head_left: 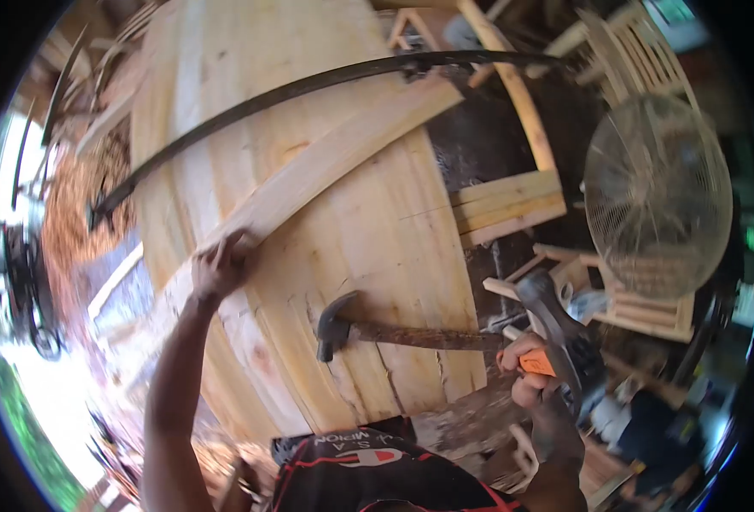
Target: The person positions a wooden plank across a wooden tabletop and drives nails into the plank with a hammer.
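One loose board (334,166) slants across the panel (402,247) toward one o'clock, gripped at nine by the left hand (220,268); at four, the right hand (529,388) clasps an orange-handled tool (538,363). Apparent step: board positioning, next calling for steadiness.

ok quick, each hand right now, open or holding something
Left hand: on the loose board, fingers curled; whether it grips cannot be told.
Right hand: closed, holding the dark tool with orange handle.
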Available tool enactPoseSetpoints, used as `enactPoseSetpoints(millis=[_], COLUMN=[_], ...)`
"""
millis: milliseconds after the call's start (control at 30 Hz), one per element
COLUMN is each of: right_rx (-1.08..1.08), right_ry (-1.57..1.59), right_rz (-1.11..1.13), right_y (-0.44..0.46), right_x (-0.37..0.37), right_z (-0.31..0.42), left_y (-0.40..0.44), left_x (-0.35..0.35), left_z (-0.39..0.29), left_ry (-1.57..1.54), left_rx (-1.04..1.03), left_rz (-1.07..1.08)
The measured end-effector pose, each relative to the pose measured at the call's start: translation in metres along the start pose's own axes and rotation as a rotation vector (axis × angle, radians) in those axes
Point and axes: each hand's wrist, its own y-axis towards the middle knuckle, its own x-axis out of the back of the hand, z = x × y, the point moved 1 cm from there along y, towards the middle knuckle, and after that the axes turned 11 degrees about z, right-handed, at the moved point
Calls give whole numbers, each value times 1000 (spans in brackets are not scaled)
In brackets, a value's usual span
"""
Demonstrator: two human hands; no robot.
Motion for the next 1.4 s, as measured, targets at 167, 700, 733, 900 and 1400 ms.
enactPoseSetpoints(millis=[167,700,733,900,1400], right_rx=[184,50,115,-233,-169], right_ry=[-1020,-832,-766,-997,-1168], right_rz=[397,288,278,372,221], right_y=[89,104,97,103,114], right_x=[17,32,30,28,-2], right_z=[-2,-13,-4,-37,-1], left_y=[-4,0,0,4,-3], left_x=[6,6,6,9,5], left_z=[-1,-5,-5,-5,2], left_ry=[-58,-5,-12,17,76], left_rx=[65,1,10,39,-8], left_rz=[40,-40,-31,0,-4])
